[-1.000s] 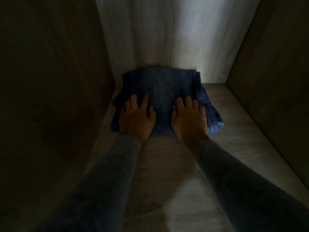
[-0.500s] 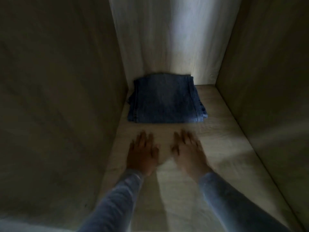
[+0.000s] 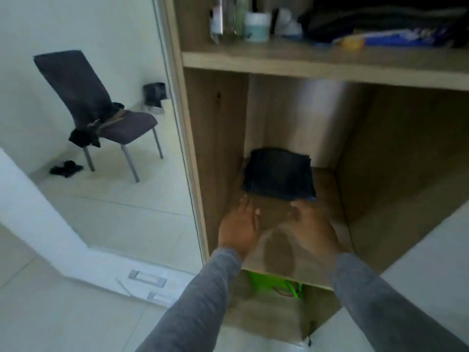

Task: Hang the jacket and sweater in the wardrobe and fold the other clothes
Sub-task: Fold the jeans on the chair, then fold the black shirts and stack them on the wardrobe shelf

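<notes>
Jeans: folded jeans are lying at the back of the shelf, neither hand touching them.
Left hand: left hand is hovering over the shelf's front, fingers straight, holding nothing.
Right hand: right hand is hovering there too, flat and empty.
Labels: jars above the shelf are showing print too blurred to read.

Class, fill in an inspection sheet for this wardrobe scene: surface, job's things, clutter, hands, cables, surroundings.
Surface: wooden shelf, partly bare.
Job's things: folded jeans at the shelf's back, just beyond the fingertips.
Clutter: jar and bottles on the shelf above; green item below.
Hands: left hand and right hand open, palms down over the shelf, holding nothing.
Cables: nothing seen.
Surroundings: chair at left, dark garment on it; dark item on the floor.
</notes>
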Tool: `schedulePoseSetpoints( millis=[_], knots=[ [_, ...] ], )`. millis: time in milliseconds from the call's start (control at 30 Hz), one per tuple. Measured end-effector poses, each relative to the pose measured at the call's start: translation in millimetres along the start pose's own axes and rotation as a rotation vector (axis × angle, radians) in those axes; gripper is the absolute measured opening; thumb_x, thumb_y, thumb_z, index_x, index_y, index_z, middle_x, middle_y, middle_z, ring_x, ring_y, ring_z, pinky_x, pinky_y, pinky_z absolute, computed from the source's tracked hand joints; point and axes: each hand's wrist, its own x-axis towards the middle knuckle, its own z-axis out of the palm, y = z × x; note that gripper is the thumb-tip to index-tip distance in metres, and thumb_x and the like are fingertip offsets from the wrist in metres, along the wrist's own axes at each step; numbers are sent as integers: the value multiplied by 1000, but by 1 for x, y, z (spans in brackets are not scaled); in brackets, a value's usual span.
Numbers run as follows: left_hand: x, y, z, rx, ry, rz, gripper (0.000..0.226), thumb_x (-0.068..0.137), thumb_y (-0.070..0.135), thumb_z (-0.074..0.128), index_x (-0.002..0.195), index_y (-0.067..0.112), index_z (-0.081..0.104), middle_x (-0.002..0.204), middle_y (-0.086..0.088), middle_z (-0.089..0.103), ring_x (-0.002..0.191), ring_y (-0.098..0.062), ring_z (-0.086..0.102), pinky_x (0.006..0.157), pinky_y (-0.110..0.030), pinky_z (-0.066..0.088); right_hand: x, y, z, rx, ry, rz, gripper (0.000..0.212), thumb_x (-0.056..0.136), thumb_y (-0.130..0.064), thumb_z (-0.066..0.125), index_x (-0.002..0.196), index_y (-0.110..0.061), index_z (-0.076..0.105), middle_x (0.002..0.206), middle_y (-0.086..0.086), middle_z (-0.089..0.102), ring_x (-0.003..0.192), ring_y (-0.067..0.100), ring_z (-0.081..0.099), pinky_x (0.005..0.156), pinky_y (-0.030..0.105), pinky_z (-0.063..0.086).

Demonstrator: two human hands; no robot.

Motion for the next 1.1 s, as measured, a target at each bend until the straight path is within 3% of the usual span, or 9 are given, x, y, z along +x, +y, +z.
schedulePoseSetpoints(
  millis=[100, 200, 300, 400, 567, 667, 800, 967, 1100],
  knots=[
    [-30, 9, -52, -40, 87, 37, 43, 101, 31, 27, 132, 9, 48, 133, -13, 52, 115, -30, 52, 94, -34, 40, -33, -40, -33, 52, 50, -31, 39, 97, -17, 46, 136, -13, 48, 140, 8, 48, 126, 26, 46, 100, 35, 39],
    [-72, 8, -115, -78, 179, 4, 35, 102, 32, 30, 117, 11, 54, 112, -8, 59, 100, -24, 56, 88, -33, 46, -75, -90, -57, 114, 56, -40, 38, 99, -21, 44, 136, -14, 47, 141, 5, 46, 125, 24, 46, 99, 35, 40],
    [-117, -8, -187, -32, 231, 8, 43, 102, 37, 25, 133, 17, 46, 133, -1, 52, 120, -17, 49, 106, -28, 36, -123, -154, -72, 207, 67, -96, 38, 99, -23, 43, 136, -17, 46, 141, 3, 46, 125, 22, 46, 100, 35, 41],
    [-166, -37, -260, 55, 306, -3, 47, 102, 35, 24, 143, 16, 36, 146, 0, 41, 133, -15, 38, 110, -26, 26, -172, -228, -78, 241, 61, -174, 35, 99, -23, 42, 132, -16, 50, 136, 3, 49, 121, 23, 47, 98, 35, 41],
    [-258, -101, -370, 139, 441, -117, 42, 102, 27, 28, 138, 9, 42, 140, -6, 46, 128, -20, 41, 104, -27, 28, -247, -360, -69, 254, 8, -374, 36, 96, -19, 43, 131, -13, 51, 137, 6, 50, 121, 25, 50, 101, 35, 41],
    [-316, -145, -419, 165, 513, -237, 42, 102, 25, 29, 138, 6, 41, 143, -8, 44, 134, -21, 36, 108, -28, 24, -288, -434, -57, 269, -37, -519, 32, 95, -16, 42, 123, -9, 55, 129, 9, 56, 113, 29, 53, 96, 38, 44],
    [-398, -208, -469, 167, 588, -426, 39, 101, 23, 30, 127, 2, 50, 130, -13, 53, 122, -28, 46, 102, -34, 32, -344, -529, -24, 320, -122, -706, 35, 94, -19, 44, 128, -12, 53, 133, 8, 53, 116, 27, 53, 98, 36, 43],
    [-477, -300, -513, 262, 676, -608, 85, 78, 46, 0, 130, 0, 50, 135, -17, 51, 126, -27, 46, 104, -33, 33, -402, -638, 45, 335, -255, -859, 35, 93, -14, 42, 125, -7, 54, 131, 12, 54, 118, 30, 51, 98, 39, 42],
    [-520, -347, -541, 299, 638, -783, 58, 99, 37, 16, 141, 5, 37, 148, -11, 38, 138, -20, 32, 111, -28, 21, -431, -702, 89, 320, -381, -963, 37, 93, -16, 44, 129, -7, 52, 135, 11, 53, 124, 28, 48, 101, 33, 38]
  ],
)
